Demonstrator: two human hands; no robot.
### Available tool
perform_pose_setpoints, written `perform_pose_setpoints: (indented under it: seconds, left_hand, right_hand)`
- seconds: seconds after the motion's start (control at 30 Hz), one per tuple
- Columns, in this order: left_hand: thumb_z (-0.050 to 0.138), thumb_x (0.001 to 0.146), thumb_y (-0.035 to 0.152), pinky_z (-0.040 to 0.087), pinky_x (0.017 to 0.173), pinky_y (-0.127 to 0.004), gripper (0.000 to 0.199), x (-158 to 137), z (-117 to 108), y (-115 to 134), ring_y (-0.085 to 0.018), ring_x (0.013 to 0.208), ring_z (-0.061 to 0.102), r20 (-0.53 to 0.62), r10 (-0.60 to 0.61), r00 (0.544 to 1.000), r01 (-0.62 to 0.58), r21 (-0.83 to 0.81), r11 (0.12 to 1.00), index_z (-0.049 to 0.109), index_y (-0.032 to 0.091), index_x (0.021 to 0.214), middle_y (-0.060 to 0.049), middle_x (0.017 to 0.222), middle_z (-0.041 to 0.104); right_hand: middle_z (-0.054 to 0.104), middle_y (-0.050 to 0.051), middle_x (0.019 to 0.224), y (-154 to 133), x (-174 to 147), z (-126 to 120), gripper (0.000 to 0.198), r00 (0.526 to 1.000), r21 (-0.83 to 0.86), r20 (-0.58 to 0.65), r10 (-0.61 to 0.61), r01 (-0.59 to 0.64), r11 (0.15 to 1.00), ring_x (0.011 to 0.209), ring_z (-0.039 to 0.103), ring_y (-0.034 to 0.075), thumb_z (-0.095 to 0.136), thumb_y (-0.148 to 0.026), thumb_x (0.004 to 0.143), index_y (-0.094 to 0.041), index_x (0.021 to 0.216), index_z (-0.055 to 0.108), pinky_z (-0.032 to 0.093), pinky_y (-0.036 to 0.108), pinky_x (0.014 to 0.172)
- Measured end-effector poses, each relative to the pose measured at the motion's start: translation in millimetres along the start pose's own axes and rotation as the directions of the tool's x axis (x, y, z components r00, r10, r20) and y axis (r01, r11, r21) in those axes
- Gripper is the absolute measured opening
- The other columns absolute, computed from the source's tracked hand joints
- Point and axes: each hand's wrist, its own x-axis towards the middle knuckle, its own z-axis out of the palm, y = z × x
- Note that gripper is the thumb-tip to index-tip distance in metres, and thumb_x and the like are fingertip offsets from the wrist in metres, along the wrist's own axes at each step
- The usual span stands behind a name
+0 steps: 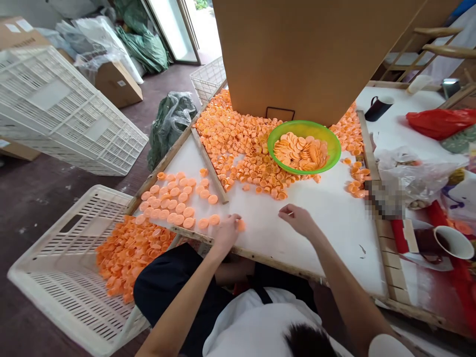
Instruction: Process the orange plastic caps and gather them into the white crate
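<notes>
White tabletop [266, 235]: 1 orange piece [241, 225] at fingertips [237, 217] of left hand [226, 231].

white glare fills the doorway [207, 37]; the floor [74, 193] is dim; outer edges stretch.

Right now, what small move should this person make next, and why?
Perhaps the right hand should reach for one of the flat orange discs in the green bowl: no piece shows in that hand and the bowl stands just beyond it, while the left hand is at an orange piece on the white table.
</notes>
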Motion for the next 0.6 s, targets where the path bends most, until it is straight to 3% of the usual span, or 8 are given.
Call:
perform_pose_setpoints:
  seconds: [0.07,0.13,0.2,0.27,0.37,0.43,0.53,0.6]
  left_hand:
    - [0.048,0.076,0.007,0.046,0.08,-0.032,0.029,-7,-29,-26,-0.021,0.09,0.057,-0.122,0.0,0.993,0.023,0.189,0.982,0.063,0.02,0.099,-0.008,0.1,0.056]
    - [0.049,0.078,0.01,0.046,0.084,-0.036,0.03,-9,-51,-43,-0.024,0.096,0.055,-0.242,0.032,0.97,0.04,0.288,0.957,0.061,0.019,0.103,-0.01,0.106,0.052]
    - [0.05,0.08,0.015,0.044,0.089,-0.038,0.032,-1,-62,-47,-0.026,0.101,0.052,-0.322,0.086,0.943,0.016,0.303,0.953,0.058,0.018,0.11,-0.011,0.108,0.05]
    - [0.055,0.08,0.021,0.042,0.093,-0.04,0.037,19,-62,-39,-0.027,0.106,0.05,-0.346,0.152,0.926,-0.056,0.273,0.96,0.053,0.018,0.117,-0.012,0.111,0.05]
    - [0.061,0.078,0.03,0.037,0.1,-0.043,0.055,69,-52,-21,-0.028,0.117,0.044,-0.331,0.208,0.92,-0.142,0.213,0.967,0.043,0.019,0.128,-0.013,0.123,0.048]
    - [0.065,0.076,0.036,0.029,0.106,-0.047,0.067,107,-44,-13,-0.031,0.127,0.036,-0.357,0.146,0.922,-0.08,0.192,0.978,0.037,0.017,0.134,-0.017,0.135,0.04]
    - [0.063,0.075,0.046,0.014,0.11,-0.053,0.074,152,-32,-10,-0.036,0.136,0.022,-0.376,0.006,0.927,0.064,0.174,0.983,0.035,0.015,0.136,-0.02,0.144,0.03]
    - [0.06,0.077,0.05,0.01,0.111,-0.054,0.072,167,-23,-9,-0.036,0.138,0.019,-0.333,-0.019,0.943,0.079,0.17,0.982,0.036,0.016,0.136,-0.019,0.145,0.03]
  right_hand:
    - [0.069,0.001,0.083,-10,13,-38,0.023,0.988,-0.037,-0.145,-0.051,0.046,0.998,0.072,0.062,0.016,0.059,-0.042,0.075,-0.022,0.085,0.063,0.046,0.028,0.068]
    - [0.068,0.003,0.084,-15,40,-77,0.025,0.947,-0.088,-0.313,-0.076,0.051,0.995,0.075,0.062,0.016,0.06,-0.043,0.075,-0.021,0.086,0.063,0.046,0.03,0.073]
    - [0.067,0.005,0.086,-17,76,-108,0.028,0.917,-0.195,-0.384,-0.105,0.031,0.98,0.078,0.061,0.019,0.059,-0.042,0.075,-0.018,0.089,0.062,0.046,0.032,0.074]
    - [0.065,0.01,0.093,-16,114,-128,0.035,0.926,-0.332,-0.366,-0.096,-0.033,0.943,0.084,0.06,0.022,0.061,-0.043,0.073,-0.015,0.095,0.061,0.045,0.035,0.075]
    - [0.06,0.02,0.103,-12,159,-137,0.058,0.973,-0.546,-0.229,0.017,-0.143,0.825,0.09,0.057,0.03,0.07,-0.047,0.065,-0.01,0.107,0.057,0.043,0.04,0.074]
    - [0.057,0.024,0.105,-5,176,-135,0.067,0.986,-0.625,-0.149,0.073,-0.151,0.766,0.089,0.056,0.033,0.075,-0.05,0.059,-0.008,0.107,0.056,0.042,0.042,0.072]
    - [0.054,0.024,0.103,10,189,-128,0.063,0.99,-0.652,-0.14,-0.032,-0.068,0.755,0.091,0.054,0.035,0.076,-0.049,0.059,-0.01,0.104,0.057,0.039,0.044,0.071]
    - [0.054,0.022,0.099,19,193,-124,0.056,0.976,-0.663,-0.15,-0.157,0.019,0.749,0.092,0.052,0.035,0.075,-0.047,0.062,-0.011,0.102,0.057,0.038,0.043,0.072]
